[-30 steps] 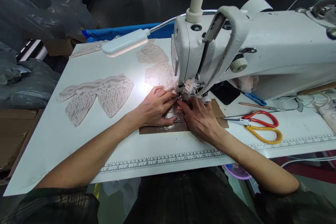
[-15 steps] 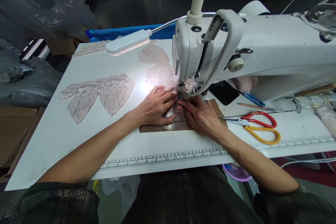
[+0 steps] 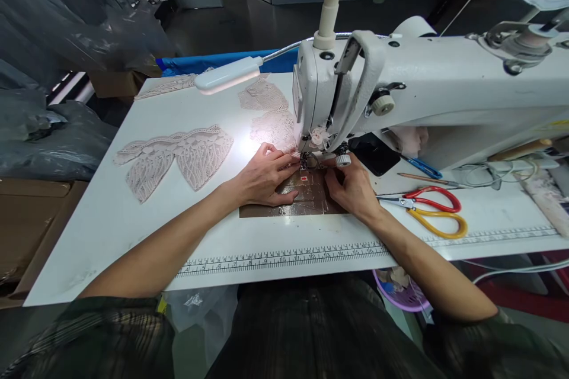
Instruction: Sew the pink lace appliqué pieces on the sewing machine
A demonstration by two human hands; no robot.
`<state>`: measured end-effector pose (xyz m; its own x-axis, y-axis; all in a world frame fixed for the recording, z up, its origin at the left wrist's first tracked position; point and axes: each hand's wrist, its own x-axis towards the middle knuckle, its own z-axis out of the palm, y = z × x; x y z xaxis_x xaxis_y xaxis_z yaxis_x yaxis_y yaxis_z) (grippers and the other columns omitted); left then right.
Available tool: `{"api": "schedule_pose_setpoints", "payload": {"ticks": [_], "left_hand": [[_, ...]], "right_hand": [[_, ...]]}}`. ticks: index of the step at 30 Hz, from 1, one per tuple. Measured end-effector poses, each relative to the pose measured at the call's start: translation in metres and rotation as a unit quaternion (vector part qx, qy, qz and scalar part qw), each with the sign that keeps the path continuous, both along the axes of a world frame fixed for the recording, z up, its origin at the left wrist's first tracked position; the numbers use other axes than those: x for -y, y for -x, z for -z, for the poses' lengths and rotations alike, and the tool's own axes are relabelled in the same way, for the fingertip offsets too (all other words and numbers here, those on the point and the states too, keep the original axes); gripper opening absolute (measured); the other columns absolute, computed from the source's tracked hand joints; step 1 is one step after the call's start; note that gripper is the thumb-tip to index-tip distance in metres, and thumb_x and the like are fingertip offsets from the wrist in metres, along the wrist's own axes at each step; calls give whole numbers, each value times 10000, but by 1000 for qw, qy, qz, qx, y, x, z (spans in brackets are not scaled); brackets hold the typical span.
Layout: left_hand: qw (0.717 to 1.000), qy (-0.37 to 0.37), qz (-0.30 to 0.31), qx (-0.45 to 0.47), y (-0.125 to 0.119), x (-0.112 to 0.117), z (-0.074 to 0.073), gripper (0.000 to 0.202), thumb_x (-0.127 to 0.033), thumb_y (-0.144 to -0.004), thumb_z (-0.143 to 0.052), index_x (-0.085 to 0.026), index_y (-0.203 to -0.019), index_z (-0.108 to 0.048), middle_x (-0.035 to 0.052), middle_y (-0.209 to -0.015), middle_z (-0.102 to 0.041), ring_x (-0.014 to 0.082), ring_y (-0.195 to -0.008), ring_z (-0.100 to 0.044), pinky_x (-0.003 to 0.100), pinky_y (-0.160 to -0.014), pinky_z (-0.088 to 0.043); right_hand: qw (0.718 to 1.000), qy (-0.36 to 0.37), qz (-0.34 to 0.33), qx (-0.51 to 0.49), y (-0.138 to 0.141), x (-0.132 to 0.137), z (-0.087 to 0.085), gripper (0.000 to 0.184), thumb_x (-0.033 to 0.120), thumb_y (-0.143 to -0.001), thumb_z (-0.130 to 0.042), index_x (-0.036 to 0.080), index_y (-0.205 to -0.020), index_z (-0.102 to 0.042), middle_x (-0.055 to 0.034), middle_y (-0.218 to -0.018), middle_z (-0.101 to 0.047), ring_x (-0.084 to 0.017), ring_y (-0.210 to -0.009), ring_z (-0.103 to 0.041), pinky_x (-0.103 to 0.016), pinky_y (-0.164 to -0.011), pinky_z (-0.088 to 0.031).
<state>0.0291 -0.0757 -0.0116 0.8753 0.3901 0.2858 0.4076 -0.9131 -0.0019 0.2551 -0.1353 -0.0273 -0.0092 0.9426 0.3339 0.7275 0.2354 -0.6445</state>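
Observation:
A white sewing machine (image 3: 311, 95) stands over a dark brown plate (image 3: 284, 206) set in the table. My left hand (image 3: 264, 177) lies left of the presser foot (image 3: 304, 160), its fingertips on the edge of a pale pink lace piece (image 3: 273, 130) and its thumb spread over the plate. My right hand (image 3: 353, 186) is bent on the other side of the foot, fingers curled in under the machine head. Whatever those fingers hold is hidden. A ruffled pale scrap (image 3: 319, 136) hangs on the machine head above the foot.
More lace (image 3: 178, 157) lies flat at left. A lit lamp (image 3: 229, 75) hangs over the table. Red-and-yellow scissors (image 3: 433, 211) lie by my right forearm, near a black phone (image 3: 374, 154), blue snips (image 3: 422, 167) and a pencil (image 3: 422, 179). A printed ruler (image 3: 280, 257) follows the front edge.
My right hand has drawn to the right, its index finger leaving the front of the presser foot and uncovering more of the brown plate. My left hand stays by the foot. The camera view has shifted slightly.

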Motion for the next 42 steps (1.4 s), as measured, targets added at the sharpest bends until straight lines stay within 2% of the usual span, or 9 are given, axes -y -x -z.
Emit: {"api": "schedule_pose_setpoints", "payload": {"ticks": [4, 8, 15, 22, 29, 36, 42], "left_hand": [[1000, -5, 1, -3, 1, 0, 0, 514, -486, -902, -486, -118, -1233, -626, 162, -1288, -627, 298, -1018, -613, 507, -922, -414], [1000, 0, -4, 7, 1, 1, 2, 511, -482, -898, -497, -123, -1238, -625, 155, -1303, -624, 296, -1042, -612, 510, -963, -405], [999, -2, -5, 31, 1, 1, 8, 498, -481, -875, -534, -139, -1220, -642, 140, -1289, -644, 304, -1115, -599, 561, -1086, -324], [999, 1, -5, 40, 1, 1, 8, 486, -473, -874, -542, -154, -1223, -654, 133, -1269, -657, 303, -1101, -601, 566, -1083, -337], [999, -8, 0, 40, 2, 1, 9, 485, -482, -896, -520, -140, -1204, -670, 137, -1248, -664, 303, -1097, -612, 566, -1089, -333], [1000, -9, -1, 29, 1, 3, 7, 481, -470, -894, -532, -134, -1209, -668, 145, -1266, -646, 320, -1115, -607, 590, -1099, -322], [1000, -1, -15, 19, -1, 3, 7, 482, -475, -894, -532, -139, -1213, -665, 147, -1268, -640, 318, -1117, -606, 600, -1114, -314]], "right_hand": [[1000, 5, 25, -18, -1, -2, -1, 161, 179, -801, -487, 204, -668, -573, -78, -866, -595, -204, -732, -604, -350, -690, -484], [999, 11, 37, -32, -1, -4, -1, 171, 189, -795, -487, 212, -636, -549, -70, -822, -607, -207, -739, -605, -346, -692, -479], [999, 3, 34, -37, -1, -6, 2, 175, 195, -784, -487, 223, -624, -552, -49, -761, -622, -204, -752, -609, -334, -706, -477], [998, -3, 35, -48, 0, -4, 2, 165, 193, -780, -486, 221, -670, -606, -51, -809, -652, -221, -839, -630, -359, -792, -491], [998, -9, 29, -49, -2, -4, 4, 177, 192, -776, -491, 204, -668, -631, -62, -837, -658, -206, -799, -616, -333, -729, -478], [1000, 8, 18, -4, -4, -4, 6, 227, 203, -794, -487, 200, -830, -712, -54, -822, -646, -175, -672, -560, -300, -632, -448], [995, 78, -27, 54, -11, -14, 2, 254, 213, -805, -495, 181, -944, -705, -66, -878, -682, -177, -673, -573, -304, -635, -443]]}}
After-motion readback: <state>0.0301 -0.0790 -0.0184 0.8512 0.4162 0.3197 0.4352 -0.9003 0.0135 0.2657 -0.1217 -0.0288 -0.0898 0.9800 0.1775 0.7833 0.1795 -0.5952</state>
